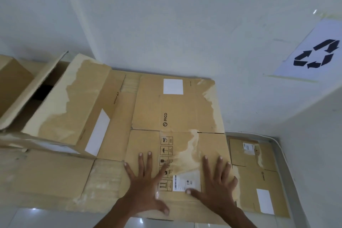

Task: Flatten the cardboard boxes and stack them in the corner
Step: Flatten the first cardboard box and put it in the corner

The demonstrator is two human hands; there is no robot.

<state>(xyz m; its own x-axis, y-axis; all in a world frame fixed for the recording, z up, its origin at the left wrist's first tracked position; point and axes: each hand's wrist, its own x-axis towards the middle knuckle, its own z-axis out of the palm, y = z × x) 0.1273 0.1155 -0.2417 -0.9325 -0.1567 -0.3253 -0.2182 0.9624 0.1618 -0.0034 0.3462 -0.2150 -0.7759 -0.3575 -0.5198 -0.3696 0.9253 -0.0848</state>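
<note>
Cardboard — flattened box (177, 116), torn matte skin — under left hand (146, 187) and right hand (216, 189), fingers splayed flat.

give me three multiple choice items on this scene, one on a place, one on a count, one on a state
1. Where is the recycling sign?
A) on the right wall
B) on the floor
C) on a box

2. How many hands lie on the flattened box with the PICO print?
A) none
B) one
C) two

3. The box at the left is:
A) flattened
B) unflattened, with a flap open
C) taped shut

Answers:
1 A: the sheet is stuck to the wall at right.
2 C: the left hand and the right hand both lie flat on it, fingers spread.
3 B: it keeps its height, and a dark opening shows under the raised flap.
</note>
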